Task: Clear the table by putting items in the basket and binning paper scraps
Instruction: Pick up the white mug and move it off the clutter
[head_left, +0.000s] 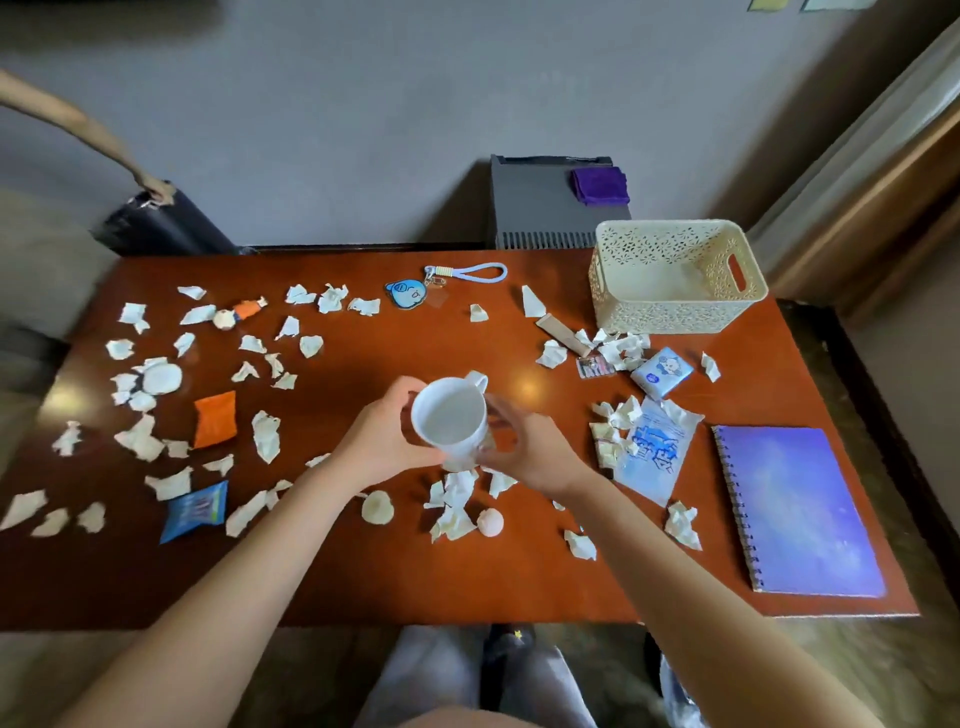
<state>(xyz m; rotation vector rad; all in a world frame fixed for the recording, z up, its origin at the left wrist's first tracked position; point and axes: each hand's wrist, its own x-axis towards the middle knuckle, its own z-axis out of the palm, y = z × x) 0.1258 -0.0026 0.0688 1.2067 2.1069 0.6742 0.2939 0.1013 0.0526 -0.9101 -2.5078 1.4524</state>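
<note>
The left grip (387, 436) and right grip (524, 447) curl round a smooth round white cup (450, 415) over the shiny brown table (363, 571)

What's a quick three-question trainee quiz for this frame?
1. True or false: the mug already sits inside the basket.
2. Which item lies on the table near its right front corner? A) spiral notebook B) keychain C) orange packet
3. Which hands hold the mug?

Key
1. False: it is in the hands over the table's middle, and the basket looks empty.
2. A
3. Both, the left hand and the right hand.
</note>
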